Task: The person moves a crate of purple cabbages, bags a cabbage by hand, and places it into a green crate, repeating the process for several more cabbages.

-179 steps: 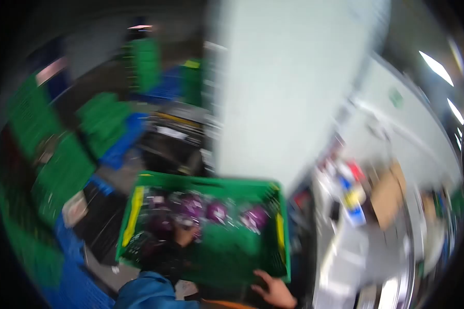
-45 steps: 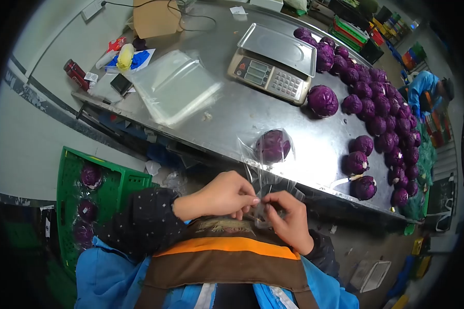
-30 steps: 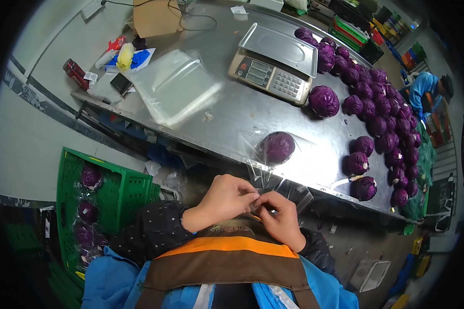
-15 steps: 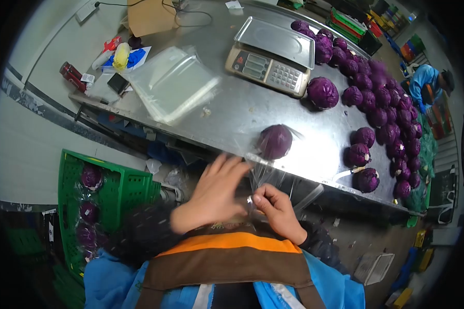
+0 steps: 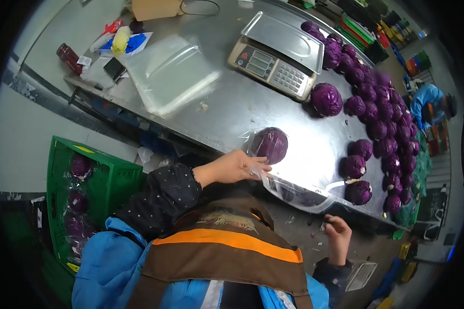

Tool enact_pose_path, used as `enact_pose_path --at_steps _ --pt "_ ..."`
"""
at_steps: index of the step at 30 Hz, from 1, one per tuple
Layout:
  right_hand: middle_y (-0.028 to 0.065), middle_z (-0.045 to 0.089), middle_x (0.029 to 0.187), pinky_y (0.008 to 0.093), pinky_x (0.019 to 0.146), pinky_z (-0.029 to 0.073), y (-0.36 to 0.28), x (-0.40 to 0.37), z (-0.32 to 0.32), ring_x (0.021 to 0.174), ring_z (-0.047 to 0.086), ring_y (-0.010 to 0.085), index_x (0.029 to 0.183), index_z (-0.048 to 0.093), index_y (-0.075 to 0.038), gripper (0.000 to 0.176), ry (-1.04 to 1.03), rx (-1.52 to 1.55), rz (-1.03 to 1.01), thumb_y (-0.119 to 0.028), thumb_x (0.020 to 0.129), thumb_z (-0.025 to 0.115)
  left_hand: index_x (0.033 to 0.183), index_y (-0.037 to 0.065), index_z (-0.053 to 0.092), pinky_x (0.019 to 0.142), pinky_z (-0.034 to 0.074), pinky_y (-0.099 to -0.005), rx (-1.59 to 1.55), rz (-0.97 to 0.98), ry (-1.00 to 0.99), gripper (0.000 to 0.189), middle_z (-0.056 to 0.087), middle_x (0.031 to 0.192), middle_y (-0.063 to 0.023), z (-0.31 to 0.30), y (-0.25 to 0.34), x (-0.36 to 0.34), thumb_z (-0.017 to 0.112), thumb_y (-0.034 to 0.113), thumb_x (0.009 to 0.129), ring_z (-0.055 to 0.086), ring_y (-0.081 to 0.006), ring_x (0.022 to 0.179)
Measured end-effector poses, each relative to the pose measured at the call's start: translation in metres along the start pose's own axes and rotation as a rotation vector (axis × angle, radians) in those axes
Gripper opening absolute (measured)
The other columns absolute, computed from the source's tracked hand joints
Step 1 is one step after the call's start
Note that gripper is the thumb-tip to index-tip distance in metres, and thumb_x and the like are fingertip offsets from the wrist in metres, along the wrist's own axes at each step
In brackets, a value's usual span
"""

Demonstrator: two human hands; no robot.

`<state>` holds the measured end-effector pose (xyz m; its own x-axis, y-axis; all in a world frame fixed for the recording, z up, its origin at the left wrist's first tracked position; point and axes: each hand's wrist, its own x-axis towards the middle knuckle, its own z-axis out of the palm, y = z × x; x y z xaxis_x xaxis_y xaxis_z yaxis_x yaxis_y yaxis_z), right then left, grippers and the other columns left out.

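My left hand (image 5: 236, 166) pinches the neck of a clear plastic bag (image 5: 293, 194) at the near edge of the steel table (image 5: 232, 108). A purple cabbage (image 5: 270, 144) sits inside the bag, just beyond my fingertips. The bag's loose end trails right along the table edge. My right hand (image 5: 337, 229) hangs lower, below the table edge, with its fingers curled. Whether it holds anything is unclear.
A weighing scale (image 5: 273, 54) and a stack of clear bags (image 5: 170, 72) lie farther back. Several loose purple cabbages (image 5: 376, 103) cover the table's right side, with a knife (image 5: 340, 183) near the edge. A green crate (image 5: 108, 180) with bagged cabbages stands at my left. A person in blue (image 5: 430, 100) works far right.
My hands were together at my waist working the bag's neck. They have separated: the left reached up to the bagged cabbage, the right dropped down and to the right.
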<state>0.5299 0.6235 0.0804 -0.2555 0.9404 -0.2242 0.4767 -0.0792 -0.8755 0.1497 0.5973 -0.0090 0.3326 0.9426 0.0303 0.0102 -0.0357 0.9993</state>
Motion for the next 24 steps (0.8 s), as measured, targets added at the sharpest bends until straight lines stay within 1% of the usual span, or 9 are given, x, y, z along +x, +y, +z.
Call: enact_pose_path --at_steps 1,4,7,12,17,19,21,22,24 --pt "0.0092 0.060 0.094 0.0277 0.062 0.046 -0.008 0.003 0.014 0.072 0.055 0.0139 0.099 0.057 -0.001 0.019 0.041 0.396 0.129 -0.009 0.083 0.060 0.107 0.012 0.066 0.101 0.035 -0.0322 0.003 0.020 -0.001 0.026 0.058 0.120 -0.0097 0.001 0.000 -0.002 0.063 0.006 0.081 0.040 -0.0267 0.127" --pt "0.0129 0.056 0.102 0.0254 0.066 0.043 -0.095 0.013 0.044 0.081 0.054 0.0146 0.100 0.054 0.002 0.027 -0.279 0.727 -0.271 -0.014 0.080 0.063 0.106 0.014 0.067 0.101 0.037 -0.0327 0.045 0.071 -0.008 0.029 0.061 0.116 -0.0102 0.003 0.005 0.001 0.063 0.003 0.080 0.043 -0.0275 0.125" --pt "0.0115 0.057 0.100 0.0308 0.086 0.041 -0.163 0.032 0.080 0.096 0.054 0.0188 0.099 0.053 0.003 0.030 -0.474 0.322 -0.161 -0.013 0.077 0.065 0.103 0.013 0.068 0.097 0.039 -0.0301 0.073 0.067 0.052 0.028 0.064 0.108 -0.0129 0.010 0.003 0.000 0.062 0.000 0.079 0.048 -0.0272 0.121" --pt "0.0025 0.060 0.087 0.0258 0.075 0.043 -0.166 0.074 0.129 0.087 0.055 0.0102 0.091 0.049 -0.005 0.022 -0.695 -0.068 -0.322 -0.002 0.078 0.066 0.102 0.008 0.066 0.086 0.043 -0.0255 0.103 -0.224 0.079 0.028 0.066 0.105 -0.0112 0.011 0.034 -0.002 0.061 -0.005 0.077 0.052 -0.0154 0.115" --pt "0.0027 0.054 0.079 0.0258 0.071 0.042 -0.164 0.077 0.130 0.079 0.052 0.0111 0.086 0.045 -0.006 0.021 -0.824 0.120 -0.269 0.002 0.079 0.063 0.099 0.004 0.065 0.091 0.042 -0.0270 0.059 -0.067 0.057 0.023 0.066 0.104 -0.0100 0.011 0.032 0.000 0.062 -0.004 0.078 0.056 -0.0128 0.107" --pt "0.0028 0.050 0.078 0.0265 0.071 0.040 -0.194 0.074 0.097 0.075 0.049 0.0121 0.087 0.045 -0.005 0.020 -0.783 0.248 -0.302 -0.002 0.079 0.063 0.101 0.005 0.066 0.099 0.037 -0.0291 0.171 0.155 -0.013 0.023 0.063 0.111 -0.0100 0.006 0.017 0.007 0.061 -0.001 0.080 0.055 -0.0172 0.111" --pt "0.0024 0.051 0.079 0.0274 0.071 0.041 -0.217 0.065 0.013 0.075 0.049 0.0124 0.092 0.049 -0.003 0.019 -0.649 0.129 -0.326 -0.005 0.079 0.063 0.107 0.006 0.065 0.103 0.033 -0.0307 0.075 0.045 -0.017 0.024 0.060 0.117 -0.0100 0.004 0.013 0.004 0.061 0.005 0.083 0.049 -0.0216 0.119" --pt "0.0057 0.051 0.076 0.0253 0.056 0.041 -0.210 0.071 -0.039 0.065 0.051 0.0157 0.094 0.050 -0.002 0.015 -0.961 0.501 -0.522 -0.014 0.086 0.049 0.107 0.004 0.064 0.103 0.032 -0.0310 -0.006 0.046 -0.005 0.024 0.060 0.118 -0.0101 0.002 0.008 0.002 0.061 0.008 0.084 0.045 -0.0225 0.123" --pt "0.0105 0.052 0.076 0.0248 0.044 0.044 -0.170 0.053 -0.106 0.058 0.054 0.0199 0.097 0.051 -0.001 0.029 -1.148 1.202 -0.754 -0.025 0.094 0.035 0.110 -0.001 0.062 0.103 0.032 -0.0317 -0.143 -0.015 0.033 0.029 0.059 0.120 -0.0103 -0.001 0.005 0.000 0.062 0.014 0.085 0.038 -0.0247 0.129"
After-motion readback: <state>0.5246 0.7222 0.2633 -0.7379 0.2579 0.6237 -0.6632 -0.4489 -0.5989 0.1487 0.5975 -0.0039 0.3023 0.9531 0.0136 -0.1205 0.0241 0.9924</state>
